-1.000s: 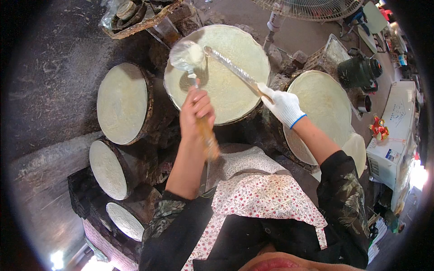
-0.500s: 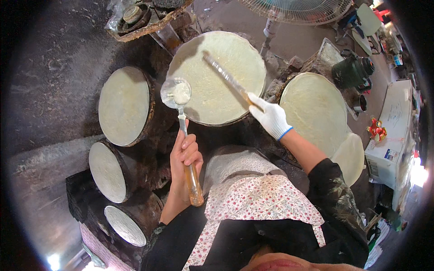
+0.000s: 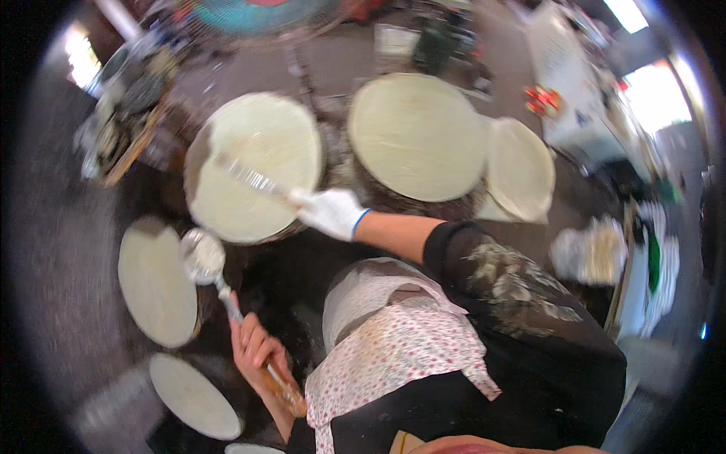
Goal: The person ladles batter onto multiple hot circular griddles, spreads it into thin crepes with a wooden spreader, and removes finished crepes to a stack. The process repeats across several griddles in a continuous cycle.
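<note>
My left hand [image 3: 257, 352], bare, is closed round the wooden handle of a ladle [image 3: 204, 257]. Pale batter shows in the ladle's bowl, which overlaps the right edge of the left griddle's pale round sheet [image 3: 156, 284]. In a white glove, my right hand [image 3: 331, 212] grips a long, narrow stick [image 3: 253, 178], brownish at the hand and pale and shiny farther along. It slants over the large round pale sheet [image 3: 265, 129] on the far griddle. Motion blur hides whether the stick touches that sheet.
On the right lies another large pale round [image 3: 420, 140], with a thinner flat sheet [image 3: 522, 170] beside it. More pale rounds [image 3: 195, 397] sit lower left. A fan [image 3: 265, 19], a cluttered basket [image 3: 132, 144], a dark green jug [image 3: 435, 45] and a white box [image 3: 567, 83] stand around.
The whole view has swung right, bringing a plastic bag of flat pale things into sight. Both hands keep their tools; the ladle has gone from the far griddle's edge to the left griddle's.
</note>
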Action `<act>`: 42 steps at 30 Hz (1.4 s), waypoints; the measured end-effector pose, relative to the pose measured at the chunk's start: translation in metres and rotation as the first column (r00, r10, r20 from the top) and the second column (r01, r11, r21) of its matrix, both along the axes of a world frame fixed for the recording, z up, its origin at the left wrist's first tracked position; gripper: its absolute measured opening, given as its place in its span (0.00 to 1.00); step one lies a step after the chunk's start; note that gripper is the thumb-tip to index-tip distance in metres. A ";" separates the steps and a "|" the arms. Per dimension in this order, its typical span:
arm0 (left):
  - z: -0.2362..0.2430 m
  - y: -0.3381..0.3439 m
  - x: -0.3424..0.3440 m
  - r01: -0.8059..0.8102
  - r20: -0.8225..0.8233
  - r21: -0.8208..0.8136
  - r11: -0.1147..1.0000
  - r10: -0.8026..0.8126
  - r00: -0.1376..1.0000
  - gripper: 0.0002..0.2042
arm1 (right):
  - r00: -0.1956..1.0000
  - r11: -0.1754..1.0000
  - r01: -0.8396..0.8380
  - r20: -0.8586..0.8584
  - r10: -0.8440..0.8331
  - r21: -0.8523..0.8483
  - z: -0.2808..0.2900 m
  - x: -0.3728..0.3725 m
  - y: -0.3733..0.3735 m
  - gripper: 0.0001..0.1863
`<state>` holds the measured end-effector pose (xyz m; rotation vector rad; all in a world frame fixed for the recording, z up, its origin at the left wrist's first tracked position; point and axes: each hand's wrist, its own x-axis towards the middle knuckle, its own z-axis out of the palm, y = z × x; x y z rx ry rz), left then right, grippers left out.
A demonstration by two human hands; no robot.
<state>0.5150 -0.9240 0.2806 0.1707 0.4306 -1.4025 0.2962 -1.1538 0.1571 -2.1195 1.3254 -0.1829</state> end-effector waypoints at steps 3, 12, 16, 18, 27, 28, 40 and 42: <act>-0.007 0.010 0.013 0.077 0.042 -0.045 0.996 -0.075 0.996 0.28 | 0.942 0.996 0.008 0.334 -0.039 0.093 0.017 0.006 0.050 0.26; -0.025 0.019 -0.012 0.252 0.065 0.078 0.964 -0.258 0.964 0.25 | 0.894 0.867 -0.365 0.386 0.226 0.338 0.138 0.042 0.118 0.38; -0.024 0.015 -0.043 0.299 0.247 0.157 0.941 -0.331 0.911 0.20 | 0.823 0.861 -0.405 0.533 0.197 0.308 0.131 0.000 0.123 0.31; -0.023 0.012 -0.064 0.342 0.191 0.025 0.939 -0.340 0.921 0.19 | 0.714 0.892 -0.443 0.564 0.414 -0.094 0.107 -0.048 0.096 0.28; -0.005 -0.022 -0.171 0.190 0.056 0.029 0.981 -0.191 0.980 0.21 | 0.940 0.903 0.336 0.148 -0.306 -0.269 0.027 -0.328 -0.133 0.24; -0.004 -0.021 -0.180 0.187 0.029 0.029 0.982 -0.188 0.982 0.21 | 0.933 0.885 0.359 0.094 -0.347 -0.296 0.020 -0.343 -0.160 0.24; 0.011 -0.028 -0.216 -0.028 0.190 0.175 0.984 -0.006 0.982 0.19 | 0.937 0.934 -0.111 0.278 0.213 -0.341 -0.056 -0.131 -0.228 0.21; 0.006 -0.027 -0.215 -0.058 0.198 0.198 0.978 0.018 0.980 0.19 | 0.935 0.874 -0.207 0.175 0.310 -0.439 -0.062 -0.096 -0.222 0.21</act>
